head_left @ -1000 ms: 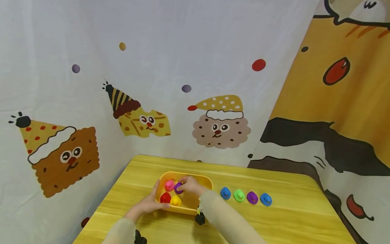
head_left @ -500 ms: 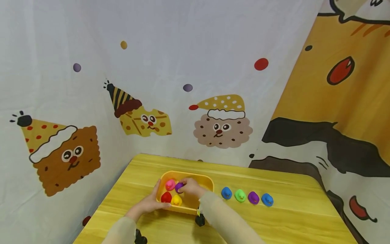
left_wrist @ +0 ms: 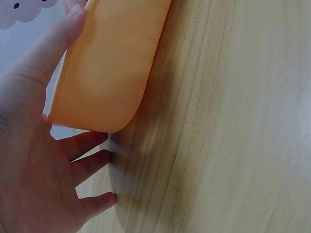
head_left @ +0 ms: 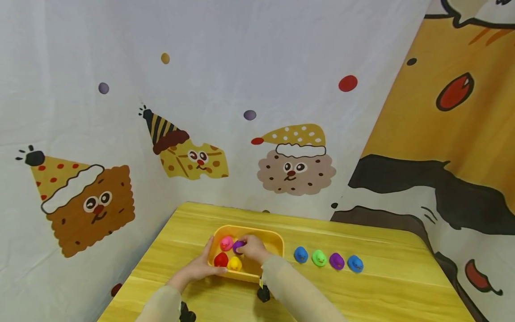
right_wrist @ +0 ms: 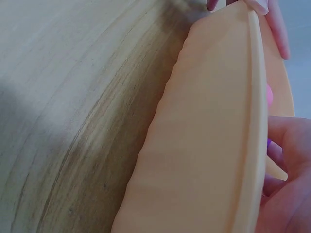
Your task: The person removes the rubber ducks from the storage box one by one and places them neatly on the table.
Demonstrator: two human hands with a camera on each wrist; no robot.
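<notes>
A yellow plastic bin (head_left: 242,276) stands on the table with a pink (head_left: 226,243), a red (head_left: 221,260) and a yellow toy duck (head_left: 234,264) at its left end. My left hand (head_left: 198,267) holds that end, thumb along the near rim and fingers round the left corner. In the left wrist view the bin's outer wall (left_wrist: 109,63) lies under the thumb, the other fingers spread beside it. My right hand (head_left: 255,248) is inside the bin and pinches a purple toy duck (head_left: 238,246) beside the pink one. The right wrist view mostly hides this duck behind the near wall (right_wrist: 209,111).
Right of the bin runs a row of toy ducks on the wooden table (head_left: 386,255): blue (head_left: 301,254), green (head_left: 319,258), purple (head_left: 336,261) and another blue (head_left: 356,264). A printed cloth (head_left: 225,89) hangs behind the table.
Both hands keep their places at the bin, with the purple duck still in the right fingers. The whole scene shifts slightly right in the head view.
</notes>
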